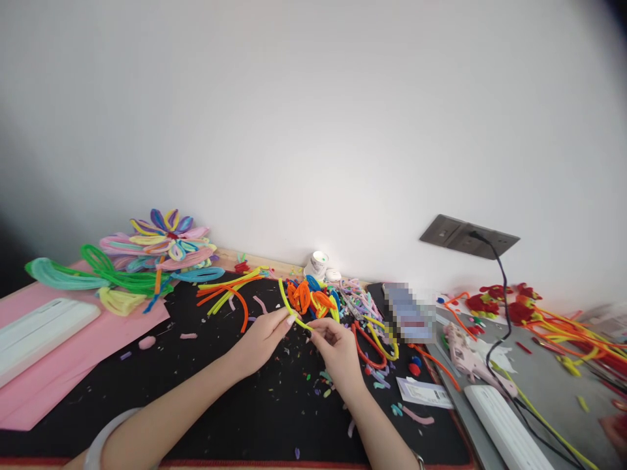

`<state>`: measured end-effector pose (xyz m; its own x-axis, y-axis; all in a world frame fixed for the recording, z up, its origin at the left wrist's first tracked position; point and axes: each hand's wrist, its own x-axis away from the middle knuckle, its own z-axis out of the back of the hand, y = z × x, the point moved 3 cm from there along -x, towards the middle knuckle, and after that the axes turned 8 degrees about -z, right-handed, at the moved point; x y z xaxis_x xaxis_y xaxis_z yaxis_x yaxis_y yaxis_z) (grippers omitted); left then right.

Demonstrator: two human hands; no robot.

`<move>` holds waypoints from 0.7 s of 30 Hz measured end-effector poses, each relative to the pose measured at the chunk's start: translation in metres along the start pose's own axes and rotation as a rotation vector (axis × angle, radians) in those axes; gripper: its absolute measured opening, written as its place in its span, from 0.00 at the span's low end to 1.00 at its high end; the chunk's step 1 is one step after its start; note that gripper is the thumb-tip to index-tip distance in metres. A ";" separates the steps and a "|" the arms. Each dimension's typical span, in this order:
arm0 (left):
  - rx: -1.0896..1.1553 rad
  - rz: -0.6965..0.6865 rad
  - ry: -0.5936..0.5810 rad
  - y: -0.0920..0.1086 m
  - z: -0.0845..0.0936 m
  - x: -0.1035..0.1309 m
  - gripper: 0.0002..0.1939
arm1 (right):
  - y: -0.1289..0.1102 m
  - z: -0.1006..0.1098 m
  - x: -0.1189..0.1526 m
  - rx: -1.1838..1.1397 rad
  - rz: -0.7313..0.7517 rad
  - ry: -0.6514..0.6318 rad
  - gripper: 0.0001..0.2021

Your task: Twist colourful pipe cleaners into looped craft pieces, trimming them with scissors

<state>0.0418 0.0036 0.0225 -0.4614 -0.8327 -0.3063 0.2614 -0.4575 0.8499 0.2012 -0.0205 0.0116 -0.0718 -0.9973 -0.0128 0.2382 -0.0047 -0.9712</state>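
Between my two hands runs a yellow pipe cleaner [300,322], pinched at two spots a short way apart. My left hand [268,336] grips it with thumb and fingers pressed together, and one end sticks up past them. My right hand [336,349] closes thumb and fingertips on the other stretch. Just behind them lie looped orange pipe cleaners [298,297] mixed with blue and yellow ones. Left of these, straight yellow and orange pipe cleaners [230,287] are spread on the black mat [206,398].
Left, a pipe cleaner flower [171,238] and a white case [49,333] rest by pink paper [93,372]. A paper cup [317,264] stands by the wall. At right are a phone [409,313], a pink glue gun [465,359], a corded white strip [504,424] and a person's hand [614,431].
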 end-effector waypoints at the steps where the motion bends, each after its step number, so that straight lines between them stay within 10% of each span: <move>1: 0.003 0.019 0.015 -0.001 0.001 0.000 0.18 | 0.000 0.000 0.000 -0.029 -0.012 -0.008 0.04; 21: 0.020 0.075 0.063 -0.008 0.003 -0.001 0.18 | 0.005 -0.015 0.004 -0.375 -0.301 -0.384 0.10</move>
<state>0.0374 0.0097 0.0174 -0.3870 -0.8826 -0.2668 0.2762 -0.3871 0.8797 0.1881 -0.0230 0.0032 0.2877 -0.9115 0.2939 -0.1001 -0.3338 -0.9373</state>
